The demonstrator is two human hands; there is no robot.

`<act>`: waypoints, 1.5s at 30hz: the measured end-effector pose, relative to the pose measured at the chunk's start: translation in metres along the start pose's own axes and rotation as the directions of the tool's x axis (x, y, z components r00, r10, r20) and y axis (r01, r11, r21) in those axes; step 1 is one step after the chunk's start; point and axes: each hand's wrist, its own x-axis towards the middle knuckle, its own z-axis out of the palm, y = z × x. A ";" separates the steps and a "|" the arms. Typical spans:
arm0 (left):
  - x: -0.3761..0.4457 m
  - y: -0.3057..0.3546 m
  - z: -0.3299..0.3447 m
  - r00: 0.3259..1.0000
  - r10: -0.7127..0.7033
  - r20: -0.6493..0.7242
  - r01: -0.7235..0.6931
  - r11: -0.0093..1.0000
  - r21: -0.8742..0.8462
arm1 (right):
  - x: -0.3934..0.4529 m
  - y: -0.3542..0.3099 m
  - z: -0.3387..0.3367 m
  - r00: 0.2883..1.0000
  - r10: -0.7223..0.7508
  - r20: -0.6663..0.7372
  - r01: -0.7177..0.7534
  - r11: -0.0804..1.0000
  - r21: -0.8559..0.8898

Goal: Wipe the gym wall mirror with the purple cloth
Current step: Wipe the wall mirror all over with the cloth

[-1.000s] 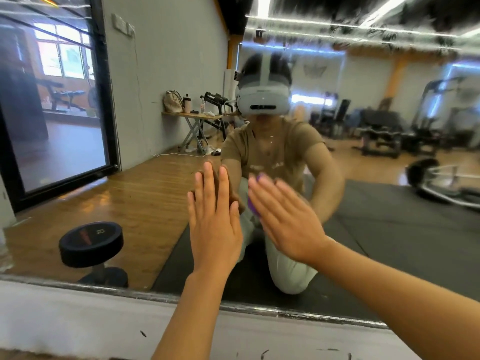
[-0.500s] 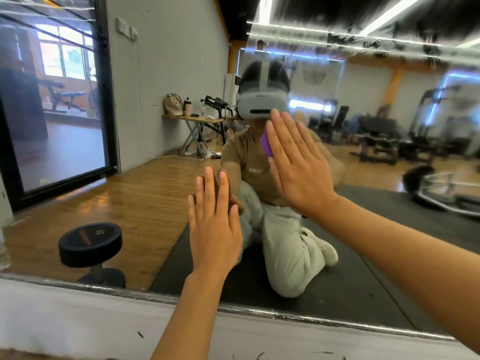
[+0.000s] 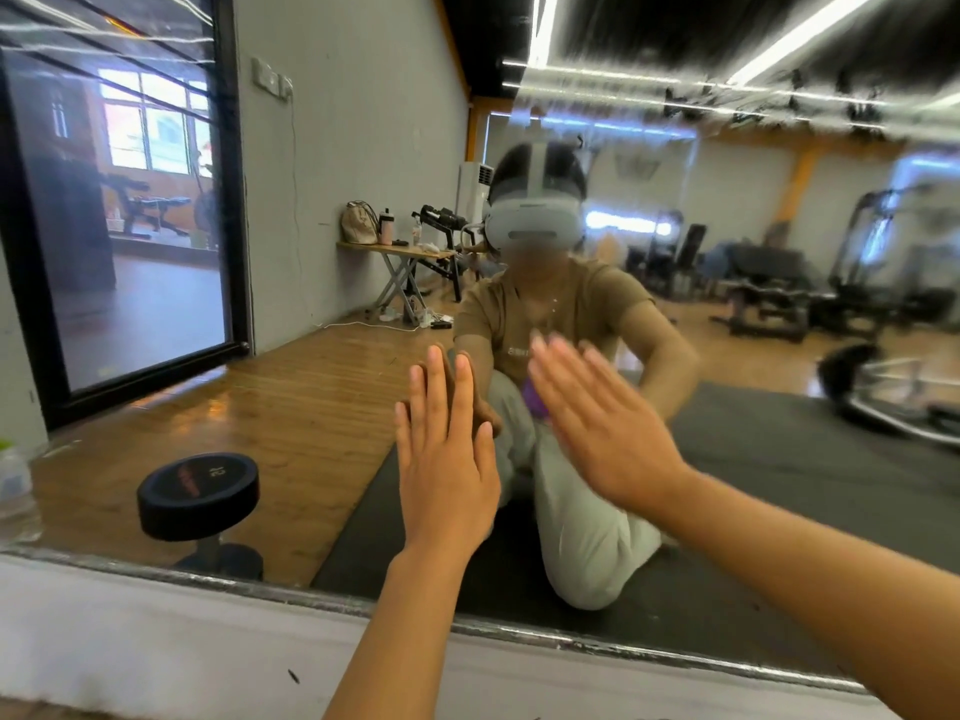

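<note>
The wall mirror (image 3: 291, 418) fills most of the view and reflects the gym and a kneeling person. My left hand (image 3: 447, 459) lies flat against the glass, fingers straight and pointing up. My right hand (image 3: 602, 423) also lies flat with straight fingers, pressing the purple cloth (image 3: 535, 400) onto the mirror. Only a small purple edge of the cloth shows at the hand's left side; the rest is hidden under the palm. The right hand is motion-blurred.
A metal strip (image 3: 571, 644) bounds the mirror's lower edge, with white wall (image 3: 156, 641) below it. A black dumbbell (image 3: 197, 493) shows in the reflection at lower left. A plastic bottle (image 3: 15, 491) stands at the far left edge.
My right hand has slid the cloth down the glass from face height to about level with my left hand. The left hand has stayed in place.
</note>
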 end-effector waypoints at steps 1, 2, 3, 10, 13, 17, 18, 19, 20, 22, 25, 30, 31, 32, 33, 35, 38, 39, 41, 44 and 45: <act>0.000 0.000 0.001 1.000 0.001 -0.007 -0.001 1.000 0.003 | 0.017 0.010 -0.005 0.996 0.068 -0.063 -0.069 0.998 -0.002; 0.001 0.000 0.001 1.000 0.009 -0.015 -0.009 1.000 0.007 | 0.032 0.019 -0.010 0.985 0.133 -0.113 -0.134 0.991 0.000; 0.001 0.000 0.001 1.000 0.018 -0.018 -0.018 1.000 0.011 | 0.043 0.024 -0.013 0.971 0.189 -0.148 -0.189 0.982 0.009; -0.001 -0.020 0.005 0.992 0.119 -0.035 -0.118 0.992 0.034 | -0.001 -0.022 0.016 0.980 0.139 -0.140 -0.122 0.985 0.122; -0.001 -0.027 0.006 0.985 0.167 -0.046 -0.164 0.985 0.055 | -0.058 -0.062 0.043 0.988 -0.152 0.036 0.151 0.988 0.041; -0.003 -0.027 0.012 0.985 0.153 -0.079 -0.140 0.980 0.144 | -0.104 -0.092 0.064 0.906 -0.368 0.211 0.378 0.926 -0.008; -0.005 -0.027 0.013 0.985 0.149 -0.089 -0.134 0.978 0.158 | -0.103 -0.092 0.065 0.903 -0.372 0.214 0.381 0.925 -0.003; -0.006 -0.027 0.015 0.984 0.147 -0.097 -0.130 0.977 0.169 | -0.101 -0.089 0.064 0.901 -0.381 0.208 0.389 0.921 0.005; -0.006 -0.028 0.016 0.984 0.148 -0.100 -0.129 0.976 0.175 | -0.096 -0.085 0.061 0.902 -0.387 0.192 0.393 0.919 0.010; -0.008 -0.030 0.016 0.983 0.153 -0.097 -0.136 0.976 0.169 | -0.080 -0.071 0.053 0.928 -0.349 0.130 0.350 0.937 0.015; -0.009 -0.034 0.013 0.981 0.178 -0.074 -0.165 0.973 0.160 | -0.036 -0.039 0.031 0.987 -0.157 -0.022 0.158 0.987 0.038; -0.012 -0.042 0.006 0.978 0.202 -0.042 -0.189 0.959 0.210 | 0.011 -0.009 0.008 0.960 0.207 -0.186 -0.193 0.977 0.094; -0.014 -0.043 0.006 0.978 0.204 -0.037 -0.191 0.958 0.213 | 0.010 -0.013 0.009 0.949 0.246 -0.196 -0.228 0.968 0.109; -0.015 -0.045 0.006 0.978 0.205 -0.035 -0.193 0.958 0.213 | 0.006 -0.020 0.012 0.944 0.264 -0.200 -0.244 0.962 0.119; -0.016 -0.046 0.007 0.978 0.205 -0.036 -0.193 0.957 0.215 | 0.000 -0.029 0.015 0.945 0.258 -0.200 -0.237 0.964 0.124; -0.016 -0.047 0.008 0.979 0.201 -0.042 -0.188 0.958 0.217 | -0.018 -0.049 0.026 0.968 0.179 -0.177 -0.161 0.980 0.114; -0.016 -0.047 0.010 0.979 0.198 -0.047 -0.184 0.961 0.208 | -0.059 -0.081 0.047 0.999 -0.022 -0.035 0.024 0.998 0.052; -0.016 -0.047 0.011 0.980 0.195 -0.047 -0.181 0.962 0.205 | -0.076 -0.093 0.054 0.994 -0.101 0.028 0.100 0.994 0.034; -0.016 -0.045 0.011 0.982 0.182 -0.053 -0.169 0.967 0.193 | -0.106 -0.112 0.065 0.954 -0.252 0.166 0.251 0.968 0.026; -0.019 -0.039 0.012 0.985 0.166 -0.054 -0.155 0.974 0.166 | -0.131 -0.127 0.070 0.895 -0.333 0.298 0.344 0.939 0.014; -0.021 -0.038 0.013 0.985 0.165 -0.052 -0.154 0.974 0.167 | -0.133 -0.128 0.069 0.891 -0.340 0.302 0.355 0.935 0.003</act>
